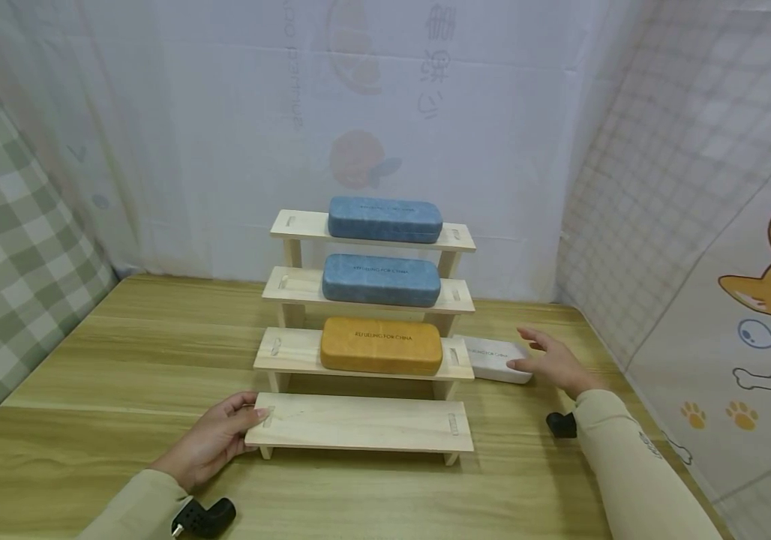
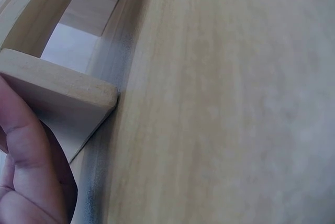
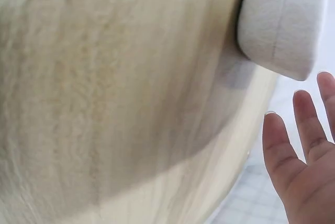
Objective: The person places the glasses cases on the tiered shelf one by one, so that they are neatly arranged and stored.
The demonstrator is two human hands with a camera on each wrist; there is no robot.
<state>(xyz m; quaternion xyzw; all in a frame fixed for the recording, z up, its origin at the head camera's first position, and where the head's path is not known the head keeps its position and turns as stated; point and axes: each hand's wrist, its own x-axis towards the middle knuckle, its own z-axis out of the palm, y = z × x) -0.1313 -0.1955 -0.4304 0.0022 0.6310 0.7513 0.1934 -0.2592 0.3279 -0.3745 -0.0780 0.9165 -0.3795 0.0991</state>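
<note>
A stepped wooden display stand [image 1: 365, 424] rises in four tiers on the table. My left hand [image 1: 220, 435] grips the left end of its lowest tier, thumb on top and fingers round the edge; the left wrist view shows the fingers beside a wooden leg [image 2: 57, 88]. Toward a white glasses case [image 1: 493, 358] on the table, right of the stand, reaches my right hand [image 1: 550, 361]. Its fingers are spread, and the right wrist view has the fingertips just short of the case's rounded end [image 3: 282, 25]. The case's left end is hidden behind the stand.
One blue glasses case [image 1: 385, 220] lies on the top tier, another blue glasses case [image 1: 382, 280] on the tier below. An orange glasses case [image 1: 382, 346] sits on the third tier. A white curtain [image 1: 223, 150] hangs behind; a patterned wall [image 1: 682, 300] borders the right.
</note>
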